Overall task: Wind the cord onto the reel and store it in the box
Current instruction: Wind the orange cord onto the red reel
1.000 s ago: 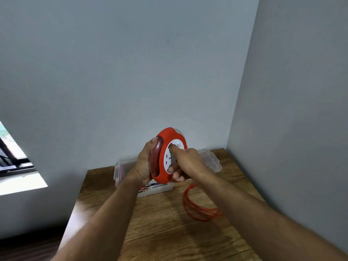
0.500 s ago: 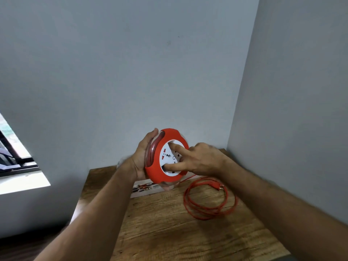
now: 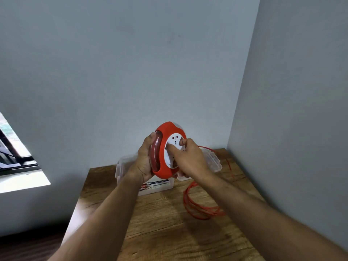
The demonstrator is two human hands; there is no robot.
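I hold a round red cord reel (image 3: 165,129) with a white socket face upright above the table. My left hand (image 3: 144,159) grips its left rim and back. My right hand (image 3: 190,159) lies over the white face, with curled fingers on the winding hub. Red cord is wound inside the reel's clear edge. The loose red cord (image 3: 199,206) lies in loops on the wooden table (image 3: 160,228) to the right, one strand rising past the box. A clear plastic box (image 3: 124,164) with a label stands behind the reel, partly hidden by my hands.
The table stands in a corner, with a grey wall behind and another close on the right. A window (image 3: 11,151) with a bright sill is at the far left. The box's clear lid (image 3: 212,159) sticks out to the right behind my right hand.
My right hand has turned round the reel's white face, from fingers spread across it to curled over its lower right. The loose cord loops have shifted and the reel tilts differently.
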